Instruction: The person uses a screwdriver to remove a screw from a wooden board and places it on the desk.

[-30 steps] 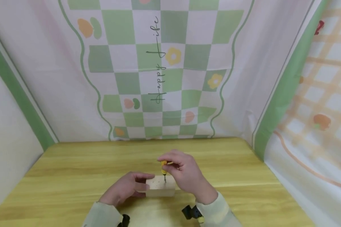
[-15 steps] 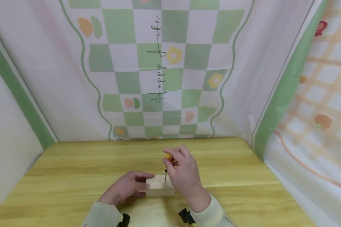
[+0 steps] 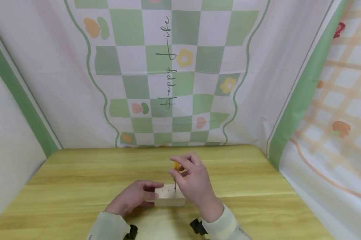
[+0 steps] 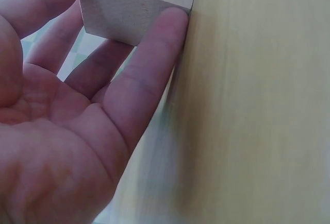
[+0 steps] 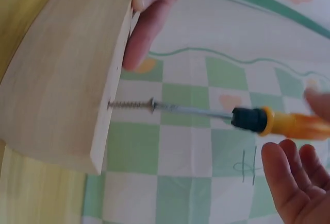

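A pale wooden block (image 3: pixel 169 202) stands on the table, with several small dark holes in its top face. My left hand (image 3: pixel 135 197) grips its left end, thumb on the near side and fingers around the far side; the left wrist view shows fingertips (image 4: pixel 170 26) against the block. A threaded screw (image 5: pixel 131 104) stands partly sunk in the block's top. On its head sits the tip of a screwdriver (image 5: pixel 281 122) with a yellow-orange handle and black collar. My right hand (image 3: pixel 195 183) pinches the handle near its top, holding the screwdriver roughly upright; several lower fingers hang apart from it.
The wood-grain table (image 3: pixel 87 170) extends around the block to both sides. Behind it hangs a green-and-white checked cloth (image 3: pixel 159 83). An orange-checked cloth (image 3: pixel 345 100) hangs at the right. Black wrist-worn camera parts (image 3: pixel 197 226) sit at the sleeves.
My right hand has regripped higher on the screwdriver, and its wrist has swung left and nearer the body. The screwdriver leaned right midway and now stands straighter. The left hand and block stay put.
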### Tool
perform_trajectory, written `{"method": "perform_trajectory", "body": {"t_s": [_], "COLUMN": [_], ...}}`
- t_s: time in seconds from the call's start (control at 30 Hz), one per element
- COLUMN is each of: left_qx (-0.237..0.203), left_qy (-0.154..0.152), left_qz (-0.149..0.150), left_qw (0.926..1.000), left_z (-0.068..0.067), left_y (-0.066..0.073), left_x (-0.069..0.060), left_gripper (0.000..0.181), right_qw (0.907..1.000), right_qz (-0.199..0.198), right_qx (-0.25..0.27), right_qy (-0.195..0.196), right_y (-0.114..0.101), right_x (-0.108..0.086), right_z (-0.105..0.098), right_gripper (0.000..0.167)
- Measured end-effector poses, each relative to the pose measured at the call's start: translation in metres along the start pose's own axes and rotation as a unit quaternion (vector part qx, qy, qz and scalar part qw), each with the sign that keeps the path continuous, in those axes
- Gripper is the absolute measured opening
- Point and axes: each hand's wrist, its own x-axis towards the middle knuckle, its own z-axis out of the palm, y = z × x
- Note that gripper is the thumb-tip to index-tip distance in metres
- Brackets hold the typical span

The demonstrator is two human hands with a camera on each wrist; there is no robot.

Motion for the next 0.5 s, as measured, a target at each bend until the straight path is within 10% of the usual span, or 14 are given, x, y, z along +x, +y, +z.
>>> {"method": "perform_trajectory", "body": {"t_s": [0.23, 0.5], "left_qx": [-0.004, -0.011], "left_qy": [0.001, -0.005], "left_qz": [0.000, -0.009], "left_qw": [1.0000, 0.9999], "left_z": [0.0001, -0.0004], "left_y": [-0.0009, 0.0007], "left_x": [0.0002, 0.0005], "left_gripper": [0.046, 0.047], "right_qw": [0.9966, 0.9980], "right_qz": [-0.040, -0.048], "right_qx": [-0.065, -0.007], "right_qy": [0.033, -0.041], "right_y": [-0.0018, 0.0001], "right_x": [0.0003, 0.0009], "right_z": [0.0050, -0.0016], "right_gripper": [0.033, 0.034]}}
